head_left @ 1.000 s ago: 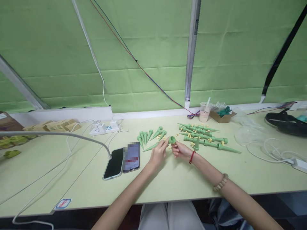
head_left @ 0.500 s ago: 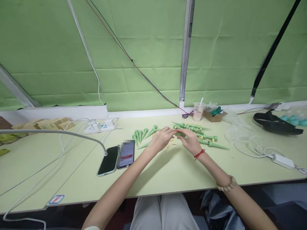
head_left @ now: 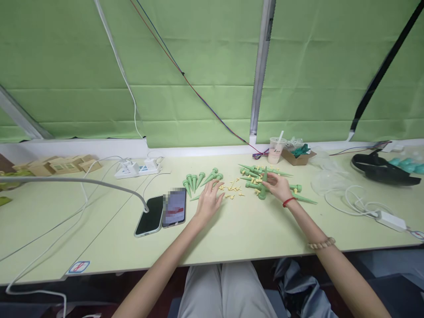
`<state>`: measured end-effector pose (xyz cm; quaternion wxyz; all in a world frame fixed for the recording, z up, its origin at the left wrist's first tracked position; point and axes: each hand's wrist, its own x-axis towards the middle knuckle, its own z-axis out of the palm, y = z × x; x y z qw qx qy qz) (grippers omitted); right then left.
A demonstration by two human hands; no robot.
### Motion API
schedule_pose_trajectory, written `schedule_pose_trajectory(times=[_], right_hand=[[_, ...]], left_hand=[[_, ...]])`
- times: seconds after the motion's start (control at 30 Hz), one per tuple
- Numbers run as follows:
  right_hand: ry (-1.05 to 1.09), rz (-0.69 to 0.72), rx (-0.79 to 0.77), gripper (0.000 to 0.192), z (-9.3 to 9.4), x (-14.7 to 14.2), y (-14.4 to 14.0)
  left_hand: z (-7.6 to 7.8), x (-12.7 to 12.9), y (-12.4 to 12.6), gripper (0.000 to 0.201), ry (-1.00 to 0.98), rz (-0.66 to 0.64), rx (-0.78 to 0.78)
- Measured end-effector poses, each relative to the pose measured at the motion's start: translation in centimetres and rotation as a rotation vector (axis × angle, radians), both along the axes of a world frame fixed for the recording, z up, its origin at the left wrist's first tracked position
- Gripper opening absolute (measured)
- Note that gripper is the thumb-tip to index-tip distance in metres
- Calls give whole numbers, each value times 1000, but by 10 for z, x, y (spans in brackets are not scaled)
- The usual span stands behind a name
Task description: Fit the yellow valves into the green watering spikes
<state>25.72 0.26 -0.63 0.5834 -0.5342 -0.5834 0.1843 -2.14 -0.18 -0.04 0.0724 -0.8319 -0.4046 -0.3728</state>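
Apart now, left hand lies spread on pale-green table; right hand pinches spike.

Under my hands: matt green plastic cone spikes, small pale-yellow plastic pegs, smooth matt pale-green table, two glossy glass-faced phones, clear plastic cup, brown cardboard box.
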Motion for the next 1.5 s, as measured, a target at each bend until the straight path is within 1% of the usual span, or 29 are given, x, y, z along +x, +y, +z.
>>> schedule_pose_trajectory(times=[0.1,0.17,0.23,0.27,0.3,0.33,0.37,0.4,0.43,0.47,0.5,0.53,0.57,0.6,0.63,0.7,0.73,0.77,0.8,0.87,0.97,1.07,1.13,1.17,1.23,1.3,1.37,1.5], right_hand=[[-22,-24,-28,42,-9,2,1],[-85,-57,-41,48,-6,2,-2],[-156,-165,16,59,3,-2,-8],[-179,-253,90,63,8,-6,-12],[-195,-353,188,62,13,-11,-16],[-210,-443,299,57,18,-17,-21],[-235,-500,401,48,21,-24,-25],[-280,-509,476,36,24,-32,-29],[-352,-456,507,24,25,-41,-32],[-444,-352,488,13,25,-49,-34],[-537,-224,422,6,23,-58,-34],[-621,-98,314,7,20,-67,-33],[-688,-1,179,10,16,-75,-31],[-740,57,31,15,12,-83,-28],[-783,76,-113,25,7,-91,-24],[-854,39,-340,44,-2,-103,-14],[-879,14,-412,48,-6,-108,-9],[-893,-3,-454,48,-9,-112,-4],[-895,-5,-470,46,-11,-115,1],[-876,28,-451,39,-15,-119,9],[-802,106,-386,34,-20,-120,18],[-715,185,-346,42,-23,-118,27],[-697,175,-308,45,-21,-118,34],[-706,157,-276,41,-18,-120,38],[-752,138,-202,27,-10,-130,47],[-823,162,-160,23,-3,-145,58],[-909,163,-178,23,1,-163,69],[-1028,75,-323,27,-2,-188,86]], left_hand=[[-2,-15,5,26,-7,106,-41],[-3,-24,10,25,52,176,-99],[-7,-32,14,25,133,253,-173],[-10,-34,17,24,165,292,-208],[-13,-37,19,23,185,327,-238],[-17,-38,21,21,192,349,-265],[-20,-40,23,18,188,355,-289],[-23,-40,25,15,175,345,-311],[-25,-41,27,14,151,327,-329],[-26,-41,29,15,117,308,-340],[-26,-40,31,16,71,292,-344],[-24,-39,33,16,15,280,-343],[-22,-38,35,17,-52,267,-343],[-19,-36,38,19,-129,248,-347],[-16,-34,41,20,-216,227,-359],[-9,-30,47,24,-401,184,-398],[-6,-28,49,26,-497,165,-422],[-4,-26,52,28,-596,145,-447],[-3,-25,54,30,-692,117,-474],[-3,-23,56,33,-855,40,-526],[-4,-24,55,37,-994,-30,-582],[-1,-30,54,41,-1071,-17,-603],[2,-35,54,43,-1114,6,-580],[5,-37,55,43,-1133,17,-564],[8,-40,55,40,-1163,27,-553],[10,-42,54,37,-1179,22,-574],[10,-42,53,36,-1183,11,-604],[8,-41,50,35,-1198,5,-635]])
